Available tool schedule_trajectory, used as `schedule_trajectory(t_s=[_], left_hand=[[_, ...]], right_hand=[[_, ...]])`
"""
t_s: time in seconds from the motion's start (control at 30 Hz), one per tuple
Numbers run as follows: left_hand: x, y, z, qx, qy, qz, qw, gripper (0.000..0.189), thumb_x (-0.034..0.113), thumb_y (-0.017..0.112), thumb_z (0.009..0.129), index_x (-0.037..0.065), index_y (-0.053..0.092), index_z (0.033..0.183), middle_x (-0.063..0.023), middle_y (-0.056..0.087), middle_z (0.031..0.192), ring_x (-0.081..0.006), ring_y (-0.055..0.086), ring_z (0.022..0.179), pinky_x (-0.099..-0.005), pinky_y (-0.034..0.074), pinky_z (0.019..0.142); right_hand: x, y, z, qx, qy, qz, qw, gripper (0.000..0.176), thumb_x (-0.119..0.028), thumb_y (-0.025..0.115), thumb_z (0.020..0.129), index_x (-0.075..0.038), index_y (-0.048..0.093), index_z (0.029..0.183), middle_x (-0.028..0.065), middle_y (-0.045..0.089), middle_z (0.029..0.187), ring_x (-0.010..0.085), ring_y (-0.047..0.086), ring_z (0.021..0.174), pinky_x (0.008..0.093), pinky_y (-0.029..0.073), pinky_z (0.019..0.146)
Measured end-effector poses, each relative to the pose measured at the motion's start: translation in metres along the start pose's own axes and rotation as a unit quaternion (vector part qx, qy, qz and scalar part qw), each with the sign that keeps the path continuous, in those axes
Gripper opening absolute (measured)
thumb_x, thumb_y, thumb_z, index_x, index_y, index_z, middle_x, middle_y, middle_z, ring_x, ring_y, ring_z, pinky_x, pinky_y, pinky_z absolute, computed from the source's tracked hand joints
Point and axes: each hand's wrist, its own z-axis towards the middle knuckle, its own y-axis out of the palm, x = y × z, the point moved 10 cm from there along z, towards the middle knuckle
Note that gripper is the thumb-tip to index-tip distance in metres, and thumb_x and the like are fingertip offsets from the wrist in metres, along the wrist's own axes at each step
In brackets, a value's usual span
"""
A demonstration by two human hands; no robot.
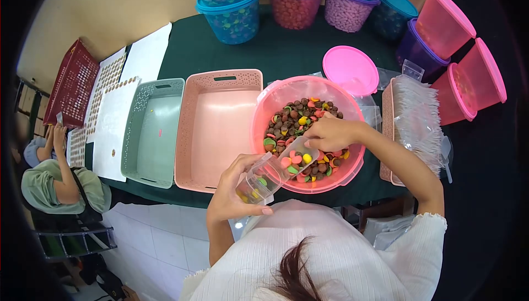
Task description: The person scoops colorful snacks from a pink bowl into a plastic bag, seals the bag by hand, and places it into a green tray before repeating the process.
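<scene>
My left hand (231, 188) is wrapped round a clear plastic container (258, 181), tilted at the near left rim of a round pink tub (352, 171). A few yellow and green pieces show inside it. My right hand (333, 133) reaches over the tub, its fingers closed on a clear scoop-like plastic piece (300, 157) carrying pink, green and yellow candies. The far end of this piece meets the container's mouth. Brown, pink, green and yellow candies (300, 113) fill the bottom of the tub. My right fingertips are partly hidden.
Left of the tub stand a pink basket (220, 130) and a green basket (151, 130). A pink lid (351, 70) lies behind it. At right, a basket (387, 130) holds many clear packets (416, 124). Lidded tubs (231, 22) line the back. Another person (66, 185) works at far left.
</scene>
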Motion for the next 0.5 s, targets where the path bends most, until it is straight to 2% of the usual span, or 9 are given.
schedule_trajectory(t_s=[0.03, 0.07, 0.13, 0.17, 0.2, 0.27, 0.4, 0.5], left_hand=[[0.001, -0.002, -0.002, 0.014, -0.004, 0.003, 1.000, 0.087, 0.031, 0.083, 0.040, -0.001, 0.046, 0.113, -0.0111, 0.050, 0.102, -0.0212, 0.049, 0.093, -0.0326, 0.038, 0.083], [0.002, -0.003, -0.002, 0.029, -0.008, 0.006, 1.000, 0.087, 0.031, 0.083, 0.039, 0.000, 0.046, 0.113, -0.0107, 0.050, 0.101, -0.0204, 0.049, 0.090, -0.0321, 0.038, 0.081], [0.008, -0.007, -0.001, 0.053, 0.004, 0.055, 0.997, 0.086, 0.030, 0.083, 0.039, 0.000, 0.047, 0.112, -0.0104, 0.051, 0.100, -0.0200, 0.049, 0.087, -0.0317, 0.039, 0.079], [0.012, -0.011, -0.001, 0.077, 0.012, 0.103, 0.992, 0.085, 0.029, 0.083, 0.039, 0.001, 0.047, 0.111, -0.0101, 0.051, 0.099, -0.0196, 0.049, 0.085, -0.0313, 0.040, 0.076], [0.015, -0.010, 0.001, 0.080, 0.015, 0.103, 0.991, 0.085, 0.029, 0.083, 0.039, 0.001, 0.047, 0.111, -0.0101, 0.051, 0.099, -0.0196, 0.049, 0.085, -0.0313, 0.040, 0.076], [0.029, -0.012, 0.005, 0.116, 0.054, 0.149, 0.981, 0.083, 0.028, 0.083, 0.039, 0.002, 0.048, 0.109, -0.0098, 0.052, 0.097, -0.0198, 0.050, 0.084, -0.0308, 0.042, 0.073], [0.038, -0.006, 0.014, 0.121, 0.062, 0.184, 0.973, 0.083, 0.027, 0.084, 0.039, 0.002, 0.046, 0.109, -0.0100, 0.051, 0.096, -0.0200, 0.050, 0.085, -0.0314, 0.043, 0.071], [0.040, 0.006, 0.024, 0.117, 0.068, 0.177, 0.975, 0.090, 0.025, 0.084, 0.038, 0.002, 0.042, 0.114, -0.0088, 0.047, 0.100, -0.0167, 0.046, 0.082, -0.0288, 0.040, 0.070]], right_hand=[[0.001, -0.003, -0.002, -0.008, 0.014, 0.045, 0.999, 0.028, -0.025, 0.041, 0.082, -0.004, 0.057, 0.074, 0.0118, 0.055, 0.062, 0.0254, 0.054, 0.069, 0.0447, 0.031, 0.080], [0.001, -0.007, -0.003, -0.006, 0.014, 0.042, 0.999, 0.028, -0.025, 0.041, 0.082, -0.004, 0.057, 0.074, 0.0118, 0.055, 0.062, 0.0254, 0.054, 0.069, 0.0447, 0.031, 0.080], [0.005, -0.031, -0.009, 0.076, 0.018, 0.030, 0.997, 0.031, -0.024, 0.040, 0.082, -0.001, 0.057, 0.071, 0.0140, 0.056, 0.066, 0.0277, 0.055, 0.068, 0.0414, 0.038, 0.073], [0.001, -0.042, -0.015, 0.093, 0.006, 0.026, 0.995, 0.031, -0.023, 0.039, 0.081, 0.000, 0.058, 0.072, 0.0162, 0.057, 0.069, 0.0294, 0.055, 0.067, 0.0381, 0.042, 0.065], [-0.004, -0.051, -0.022, 0.094, 0.005, 0.021, 0.995, 0.031, -0.023, 0.039, 0.081, 0.000, 0.058, 0.072, 0.0162, 0.057, 0.069, 0.0294, 0.055, 0.067, 0.0381, 0.042, 0.065], [-0.016, -0.082, -0.042, 0.155, 0.012, 0.025, 0.988, 0.030, -0.022, 0.041, 0.079, 0.000, 0.058, 0.072, 0.0172, 0.057, 0.069, 0.0301, 0.055, 0.067, 0.0399, 0.041, 0.065], [-0.040, -0.120, -0.066, 0.199, 0.022, -0.033, 0.979, 0.029, -0.021, 0.042, 0.078, 0.001, 0.058, 0.069, 0.0184, 0.055, 0.063, 0.0292, 0.056, 0.066, 0.0408, 0.041, 0.062], [-0.095, -0.126, -0.079, 0.213, 0.017, -0.303, 0.929, 0.020, -0.019, 0.050, 0.071, -0.003, 0.060, 0.063, 0.0115, 0.056, 0.056, 0.0239, 0.056, 0.061, 0.0381, 0.036, 0.064]])
